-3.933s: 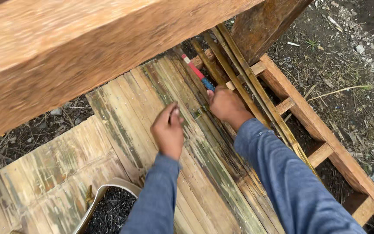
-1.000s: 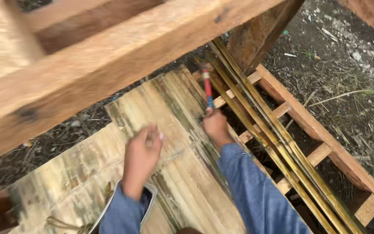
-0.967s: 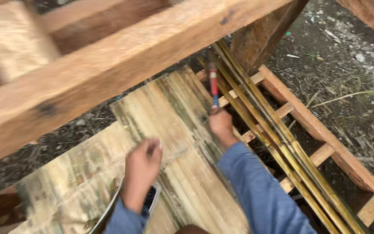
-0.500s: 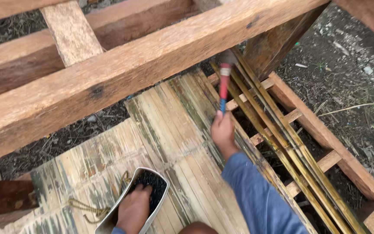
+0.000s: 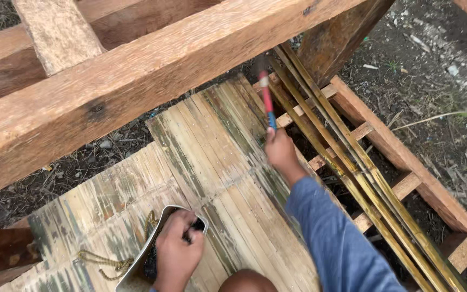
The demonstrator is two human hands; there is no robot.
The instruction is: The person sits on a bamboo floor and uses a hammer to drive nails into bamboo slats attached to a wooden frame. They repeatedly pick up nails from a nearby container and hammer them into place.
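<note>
Flooring of flattened bamboo (image 5: 212, 162) over timber beams (image 5: 152, 75), outdoor dirt (image 5: 433, 59).

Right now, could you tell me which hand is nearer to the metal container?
Left. The left hand reaches into the metal container; the right hand holds a hammer farther up the bamboo.

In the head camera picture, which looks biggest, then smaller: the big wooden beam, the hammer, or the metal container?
1. Wooden beam, though it is nearest the camera.
2. Metal container and hammer: too alike to rank; the left hand covers part of the container.
</note>
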